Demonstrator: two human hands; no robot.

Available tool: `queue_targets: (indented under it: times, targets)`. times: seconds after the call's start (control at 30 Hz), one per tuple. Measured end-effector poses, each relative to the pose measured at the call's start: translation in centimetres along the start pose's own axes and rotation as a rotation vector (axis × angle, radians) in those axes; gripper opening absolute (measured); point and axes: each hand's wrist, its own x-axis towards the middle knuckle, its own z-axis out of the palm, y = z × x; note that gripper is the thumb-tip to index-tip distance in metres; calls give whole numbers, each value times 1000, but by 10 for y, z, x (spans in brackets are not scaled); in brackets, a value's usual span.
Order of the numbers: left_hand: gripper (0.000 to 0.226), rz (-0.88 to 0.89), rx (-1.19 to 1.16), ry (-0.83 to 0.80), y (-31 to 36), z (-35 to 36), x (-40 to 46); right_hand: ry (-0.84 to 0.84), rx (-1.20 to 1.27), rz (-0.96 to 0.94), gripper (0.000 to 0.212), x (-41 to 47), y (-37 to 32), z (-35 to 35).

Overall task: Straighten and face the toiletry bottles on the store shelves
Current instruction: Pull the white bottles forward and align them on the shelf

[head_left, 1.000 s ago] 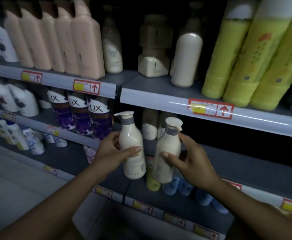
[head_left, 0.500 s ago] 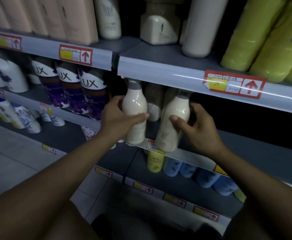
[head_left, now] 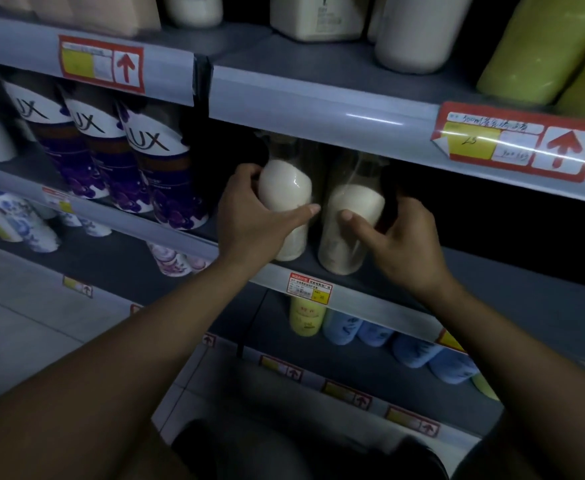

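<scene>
1. The left hand (head_left: 249,216) gripped the left cream bottle (head_left: 289,202): the thumb lay across the front of the bottle, and the other fingers were curled around its left side and behind it.
2. The right hand (head_left: 398,237) gripped the right cream bottle (head_left: 348,220): the thumb pressed on the front, and the fingers were wrapped around its right side, partly hidden in shadow.
3. Both bottles stood on the middle shelf (head_left: 370,299), close to its front edge, with the long axis near to vertical. The left bottle leaned a little to the left at its top. The right one looked close to upright.
4. The tops of both bottles pointed up, toward the underside of the upper shelf (head_left: 318,109). The caps were in the dark, and I could not tell which way the pumps faced.
5. The two bottles were just beside each other, with a narrow dark gap between the two thumbs.
6. To the left of the left hand's fingers stood a row of purple LUX bottles (head_left: 159,174) on the same level.
7. Below the right thumb, a red price tag (head_left: 309,289) was fixed on the shelf edge.
8. Under this tag stood a yellow bottle (head_left: 306,317) and blue bottles (head_left: 370,330) on a lower shelf.
</scene>
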Motion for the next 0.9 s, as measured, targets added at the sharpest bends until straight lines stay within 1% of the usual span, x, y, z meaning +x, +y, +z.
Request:
queue_targets:
  times: [0.13, 0.2, 0.3, 0.37, 0.43, 0.5, 0.63, 0.77, 0.9]
  targets:
    - [87, 36, 28, -77, -5, 5, 2, 85, -6, 26, 61, -6, -4, 7]
    - [86, 38, 43, -111, -3, 4, 3, 99, -16, 23, 64, -9, -7, 9]
    - [72, 42, 50, -208, -3, -2, 3, 91, -47, 54, 64, -11, -8, 11]
    - [69, 64, 65, -247, -5, -9, 3, 77, -66, 86, 69, -11, -7, 12]
    - [74, 73, 74, -229, -5, -12, 2, 61, -61, 105, 73, -14, -7, 13]
    - [81, 68, 77, -174, -4, -12, 0, 63, -56, 106, 75, -15, -8, 13]
    - [92, 68, 98, -113, -2, -7, -2, 83, -93, 110, 70, -14, -8, 13]
    - [93, 106, 193, -91, 0, 1, -4, 84, -95, 132, 73, -14, -9, 15]
    - [98, 111, 181, -82, -2, 4, -2, 74, -69, 114, 72, -12, -10, 19]
